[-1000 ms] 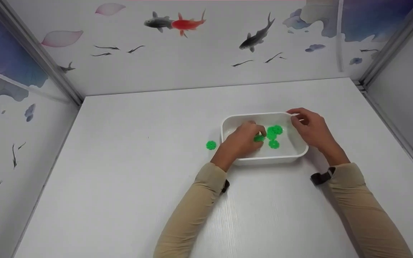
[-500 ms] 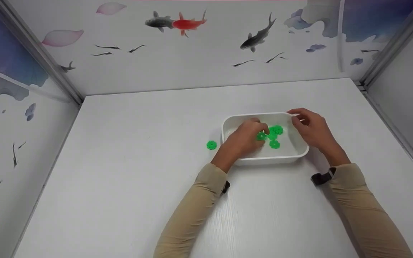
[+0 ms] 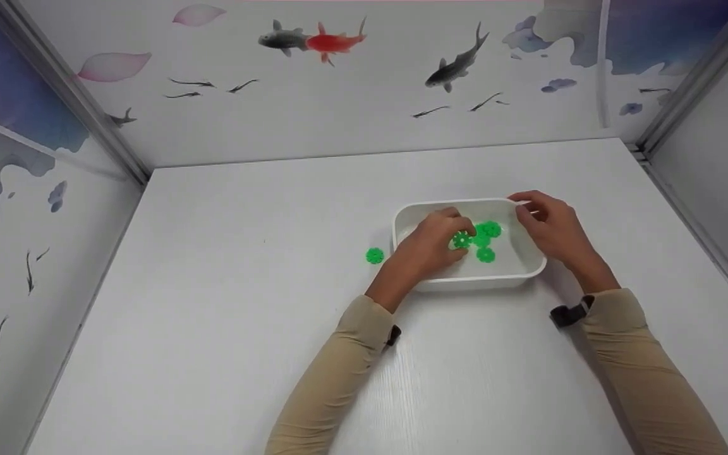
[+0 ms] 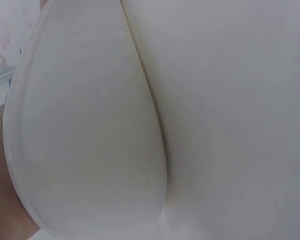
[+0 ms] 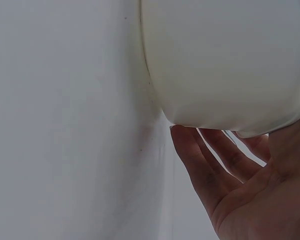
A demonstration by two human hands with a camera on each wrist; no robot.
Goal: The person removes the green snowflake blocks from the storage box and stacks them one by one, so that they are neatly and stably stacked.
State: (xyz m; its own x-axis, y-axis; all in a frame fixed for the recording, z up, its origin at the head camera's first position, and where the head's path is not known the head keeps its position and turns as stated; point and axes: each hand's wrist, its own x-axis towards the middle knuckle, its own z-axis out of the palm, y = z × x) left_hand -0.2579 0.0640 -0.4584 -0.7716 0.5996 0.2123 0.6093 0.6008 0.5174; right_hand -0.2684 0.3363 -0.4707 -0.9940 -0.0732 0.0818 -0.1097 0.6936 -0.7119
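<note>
My left hand (image 3: pixel 430 243) reaches over the left side of a white plastic tray (image 3: pixel 509 277). Between its curled fingers and thumb is a green snowflake building disc (image 3: pixel 461 239). More such discs lie on the tray floor just right of it, some overlapping, with one disc (image 3: pixel 485 254) nearer the front. At the back right corner my right hand (image 3: pixel 550 224) grips the tray. In the right wrist view its fingers (image 5: pixel 205 165) press the tray's outer wall. The left wrist view shows mostly the tray's outside, the left fingers hidden behind it.
A single green disc (image 3: pixel 375 255) lies on the white table (image 3: pixel 244 303) just left of the tray. Upright panels printed with fish and petals (image 3: pixel 339 95) border the table at the back and both sides.
The green disc at my left fingers has turned from tilted to more face-up and shifted slightly. The right hand and the tray stay put.
</note>
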